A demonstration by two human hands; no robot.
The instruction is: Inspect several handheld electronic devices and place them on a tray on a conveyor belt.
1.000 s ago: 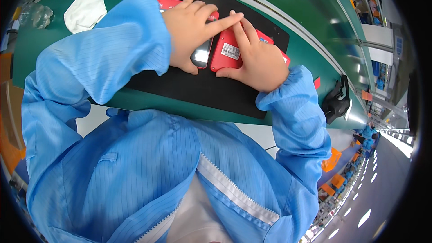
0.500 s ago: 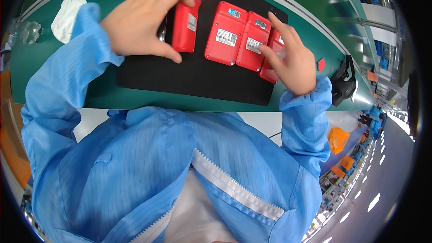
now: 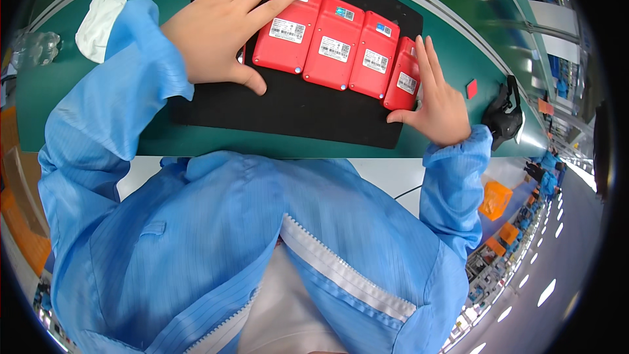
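- Shows 4 labelled red devices (image 3: 327, 69) side by side on black mat (image 3: 295, 108).
- Has left hand (image 3: 218, 31) spread wide over row's left end.
- Has right hand (image 3: 443, 106), thumb wide, beside right end.

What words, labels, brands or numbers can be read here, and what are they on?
None can be read clearly.
White labels with square codes, on four red devices: print too small.
Small upper stickers on three of these devices: also too small, one partly covered by the left hand.
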